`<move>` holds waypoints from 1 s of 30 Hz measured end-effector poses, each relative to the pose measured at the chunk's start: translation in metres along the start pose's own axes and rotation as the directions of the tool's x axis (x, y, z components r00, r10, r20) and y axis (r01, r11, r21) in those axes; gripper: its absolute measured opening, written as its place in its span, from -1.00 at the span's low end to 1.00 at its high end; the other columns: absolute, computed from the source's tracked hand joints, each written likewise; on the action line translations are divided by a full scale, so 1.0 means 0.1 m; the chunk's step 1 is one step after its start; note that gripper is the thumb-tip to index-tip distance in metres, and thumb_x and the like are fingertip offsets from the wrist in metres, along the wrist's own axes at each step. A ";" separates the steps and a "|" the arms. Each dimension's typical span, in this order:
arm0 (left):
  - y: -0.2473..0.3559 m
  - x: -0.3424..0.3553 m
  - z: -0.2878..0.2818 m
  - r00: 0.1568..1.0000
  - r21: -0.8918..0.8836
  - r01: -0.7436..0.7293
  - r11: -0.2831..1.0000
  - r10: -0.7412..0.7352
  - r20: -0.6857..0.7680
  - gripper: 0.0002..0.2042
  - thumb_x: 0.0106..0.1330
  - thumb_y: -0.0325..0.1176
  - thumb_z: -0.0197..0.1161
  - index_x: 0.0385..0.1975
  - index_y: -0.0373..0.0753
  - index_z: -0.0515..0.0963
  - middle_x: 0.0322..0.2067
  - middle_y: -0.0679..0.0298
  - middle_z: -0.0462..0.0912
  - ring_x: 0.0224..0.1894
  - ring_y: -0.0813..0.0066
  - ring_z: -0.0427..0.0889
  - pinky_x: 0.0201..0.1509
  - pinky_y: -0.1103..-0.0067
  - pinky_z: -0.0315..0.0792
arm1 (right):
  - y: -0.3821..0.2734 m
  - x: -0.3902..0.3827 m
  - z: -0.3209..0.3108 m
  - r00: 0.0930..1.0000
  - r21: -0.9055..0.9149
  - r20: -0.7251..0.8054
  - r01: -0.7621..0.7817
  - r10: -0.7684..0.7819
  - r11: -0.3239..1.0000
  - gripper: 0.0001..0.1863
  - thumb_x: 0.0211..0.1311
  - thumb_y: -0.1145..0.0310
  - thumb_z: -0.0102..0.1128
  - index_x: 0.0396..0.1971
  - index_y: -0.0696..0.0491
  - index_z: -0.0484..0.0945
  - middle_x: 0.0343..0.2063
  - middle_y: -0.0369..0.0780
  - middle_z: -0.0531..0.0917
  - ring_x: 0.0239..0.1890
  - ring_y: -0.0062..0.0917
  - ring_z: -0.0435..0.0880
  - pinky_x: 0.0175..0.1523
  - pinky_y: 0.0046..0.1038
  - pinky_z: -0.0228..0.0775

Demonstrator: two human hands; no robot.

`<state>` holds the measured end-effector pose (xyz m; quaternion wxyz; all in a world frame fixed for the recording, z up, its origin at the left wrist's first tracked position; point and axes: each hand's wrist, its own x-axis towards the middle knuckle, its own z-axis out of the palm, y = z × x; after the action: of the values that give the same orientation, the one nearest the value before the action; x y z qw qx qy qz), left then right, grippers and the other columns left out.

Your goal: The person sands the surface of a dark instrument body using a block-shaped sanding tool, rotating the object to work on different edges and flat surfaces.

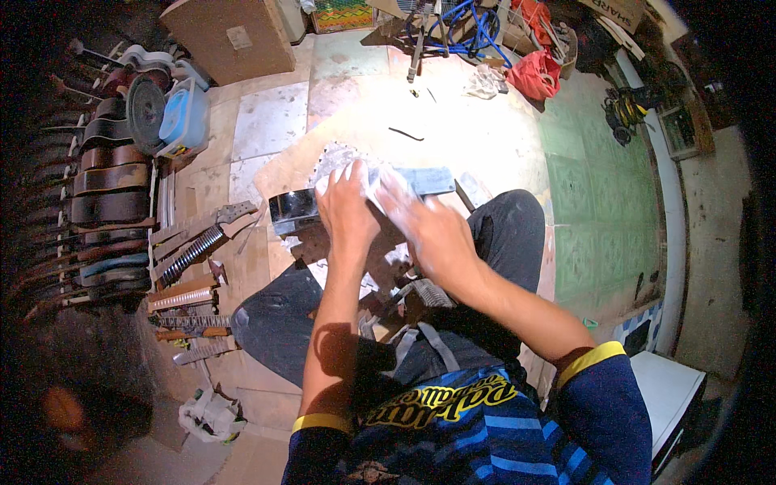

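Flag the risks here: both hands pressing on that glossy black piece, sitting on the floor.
1. The left hand and right hand overlap on the black piece, which seems to rest on the lap with no clamp in view; it could slip or tilt.
2. White dust coats the right hand, so grip may be poor.
3. Guitar necks lie loose by the left knee; a shift of the leg could knock them.
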<state>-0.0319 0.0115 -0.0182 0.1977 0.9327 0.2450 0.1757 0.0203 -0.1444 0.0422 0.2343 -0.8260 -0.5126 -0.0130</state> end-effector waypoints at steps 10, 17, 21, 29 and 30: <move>0.02 -0.05 -0.04 0.999 -0.015 -0.042 0.999 0.042 -0.010 -0.46 0.03 -0.55 0.31 0.13 -0.32 0.55 0.02 0.04 0.68 0.16 0.03 0.56 0.28 0.17 0.30 | 0.01 -0.03 -0.01 0.999 0.004 0.033 -0.005 0.005 1.000 -0.30 0.09 0.61 0.10 0.33 -0.06 0.46 0.32 -0.22 0.53 -0.27 -0.18 0.66 -0.14 -0.19 0.58; -0.02 0.04 -0.03 0.998 -0.045 0.033 0.998 -0.031 0.046 -0.38 -0.02 -0.32 0.50 0.13 -0.31 0.54 0.01 -0.02 0.68 0.23 -0.02 0.53 0.36 0.12 0.28 | 0.02 -0.18 -0.19 0.968 0.113 0.242 -0.092 0.063 0.989 -0.13 -0.04 0.70 0.09 0.42 -0.04 0.34 0.39 -0.13 0.43 -0.06 0.02 0.64 0.04 -0.13 0.55; 0.09 0.09 -0.21 0.993 -0.070 0.006 0.998 0.003 0.116 -0.16 -0.09 0.13 0.56 0.14 -0.34 0.51 0.04 -0.14 0.64 0.26 -0.09 0.50 0.39 0.12 0.26 | 0.34 -0.66 -0.21 0.965 0.422 0.177 -0.251 0.192 0.871 -0.27 0.01 0.70 0.02 0.31 0.06 0.50 0.23 0.02 0.58 0.27 -0.13 0.58 0.42 -0.30 0.36; -0.21 0.17 -0.10 0.994 -0.340 -0.030 0.940 0.064 0.087 -0.51 0.35 0.06 0.22 0.00 -0.27 0.62 -0.01 -0.08 0.68 0.14 -0.05 0.59 0.25 0.13 0.34 | 0.31 -0.92 -0.14 0.917 0.665 0.063 -0.332 0.393 0.669 -0.28 0.01 0.73 -0.09 0.29 0.15 0.51 0.25 0.01 0.59 0.36 -0.22 0.53 0.48 -0.34 0.24; -0.23 0.18 -0.05 0.996 -0.340 -0.048 0.939 0.072 0.057 -0.53 0.38 0.05 0.19 -0.04 -0.28 0.65 -0.03 -0.07 0.70 0.11 -0.04 0.61 0.23 0.14 0.35 | 0.30 -0.92 -0.13 0.919 0.677 0.071 -0.330 0.389 0.657 -0.28 0.01 0.72 -0.08 0.29 0.15 0.51 0.25 0.01 0.58 0.36 -0.22 0.53 0.48 -0.34 0.24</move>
<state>-0.0285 0.0405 -0.0207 0.3578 0.8975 0.1758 0.1888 0.0045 -0.2381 0.0183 0.5365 -0.7668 -0.2982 0.1877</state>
